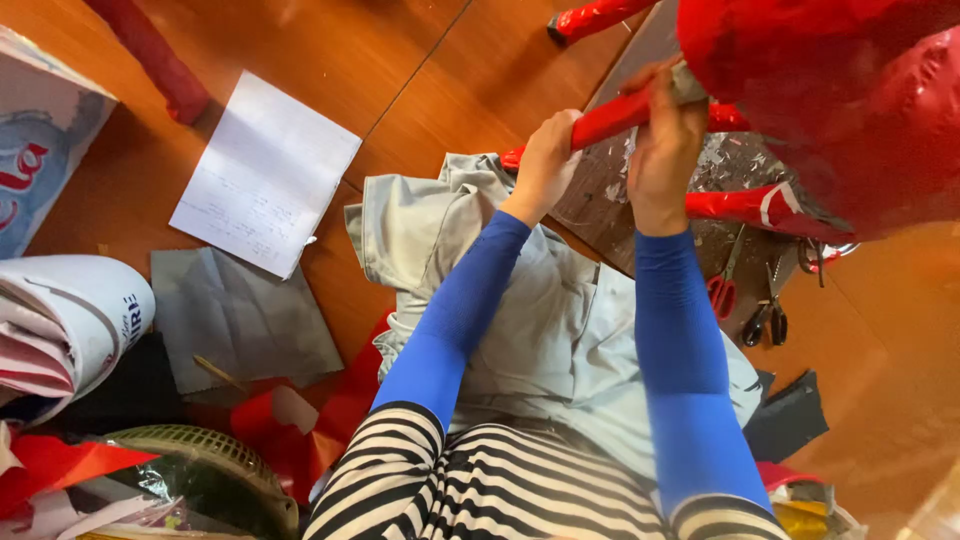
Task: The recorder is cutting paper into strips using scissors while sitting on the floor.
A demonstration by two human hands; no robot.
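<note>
A cardboard box (35,130) stands at the far left edge — pale with blue and red printing. Below it, near left, lies a white rolled bag (65,320) — red stripes, dark lettering.

Bare wooden floor (430,70) lies open at 12 o'clock. At 1–3 o'clock the red foil bulk (850,110) blocks passage; scissors (722,290) and pliers (768,318) clutter 3 o'clock, white paper (265,170) lies at 10.

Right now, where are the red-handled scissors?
Head view, right side: the red-handled scissors lie on the floor just right of the right forearm, beside dark pliers.
</note>
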